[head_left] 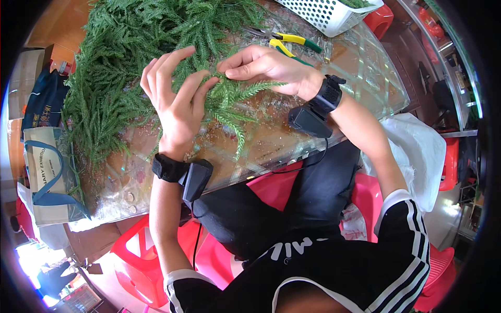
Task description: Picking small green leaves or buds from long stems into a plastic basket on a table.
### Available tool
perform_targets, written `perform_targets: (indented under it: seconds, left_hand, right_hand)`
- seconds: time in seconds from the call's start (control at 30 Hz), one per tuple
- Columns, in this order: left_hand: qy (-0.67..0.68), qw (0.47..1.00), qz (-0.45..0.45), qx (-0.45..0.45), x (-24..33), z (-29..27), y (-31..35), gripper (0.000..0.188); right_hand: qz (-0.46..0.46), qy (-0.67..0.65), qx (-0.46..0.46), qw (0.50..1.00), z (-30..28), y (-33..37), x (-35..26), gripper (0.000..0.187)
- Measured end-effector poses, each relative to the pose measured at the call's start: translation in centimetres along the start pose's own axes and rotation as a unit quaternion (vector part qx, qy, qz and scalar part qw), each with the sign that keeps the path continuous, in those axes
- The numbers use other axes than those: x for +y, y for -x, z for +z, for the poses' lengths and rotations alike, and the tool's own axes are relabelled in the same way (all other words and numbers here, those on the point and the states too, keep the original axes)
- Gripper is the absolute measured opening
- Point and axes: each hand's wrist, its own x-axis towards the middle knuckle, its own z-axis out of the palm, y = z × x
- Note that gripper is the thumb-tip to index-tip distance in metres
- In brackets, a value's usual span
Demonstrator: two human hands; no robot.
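Between my two hands is a green artificial pine sprig (228, 99), its needled tips fanning down and to the right over the table. My left hand (175, 99) pinches it at the upper left with thumb and index finger, the other fingers raised apart. From the right, my right hand (266, 69) grips the sprig's top end between thumb and curled fingers. What exactly lies under those fingertips is hidden. Behind both hands spreads a big heap of similar artificial pine branches (120, 68). Pliers with yellow and green handles (287, 41) lie just beyond my right hand.
A white perforated basket (326, 15) stands at the table's far right. The table (360, 78) has a clear, littered cover. Bags (49, 172) hang or stand along its left edge. Red stools (138, 261) and a white sack (412, 151) are near my legs.
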Motion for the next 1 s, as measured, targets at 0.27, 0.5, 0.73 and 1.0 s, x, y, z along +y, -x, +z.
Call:
perform_targets:
  seconds: [0.27, 0.5, 0.73, 1.0]
  left_hand:
    - [-0.036, 0.994, 0.096, -0.025, 0.1, -0.1, -0.1, 0.024]
    - [-0.029, 0.989, 0.116, -0.090, 0.3, -0.2, 0.4, 0.025]
    - [-0.031, 0.991, 0.107, -0.071, 0.1, -0.3, 0.3, 0.026]
    - [-0.029, 0.991, 0.100, -0.089, 0.0, -0.5, 0.4, 0.026]
  right_hand:
    - [-0.055, 0.198, -0.043, 0.978, -0.4, -0.2, -0.5, 0.022]
    - [-0.016, 0.290, -0.062, 0.955, -0.8, 0.0, -1.3, 0.025]
    - [-0.029, 0.236, -0.050, 0.970, -0.8, -0.1, -1.0, 0.029]
    - [-0.020, 0.300, -0.056, 0.952, -0.9, 0.0, -1.0, 0.029]
